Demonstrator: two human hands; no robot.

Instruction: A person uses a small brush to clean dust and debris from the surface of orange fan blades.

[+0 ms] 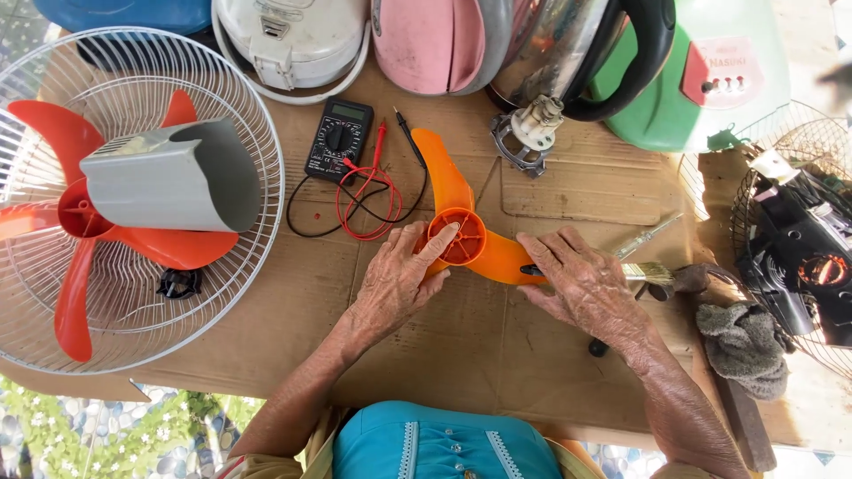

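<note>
An orange plastic fan blade (454,200) lies on the cardboard-covered table (568,191), its round hub in the middle. My left hand (395,279) rests on the hub's left side, with the index finger reaching over the hub rim. My right hand (581,284) lies flat, fingers spread, over the blade's right wing and over a dark-handled tool beneath the palm. A paintbrush (652,273) with pale bristles lies just right of that hand, touching it.
A white wire fan guard (257,168) at left holds a red blade and a grey motor cover. A black multimeter (339,139) with red and black leads lies behind. Appliances line the far edge. A screwdriver (648,235), a grey rag (744,346) and a dark fan motor sit right.
</note>
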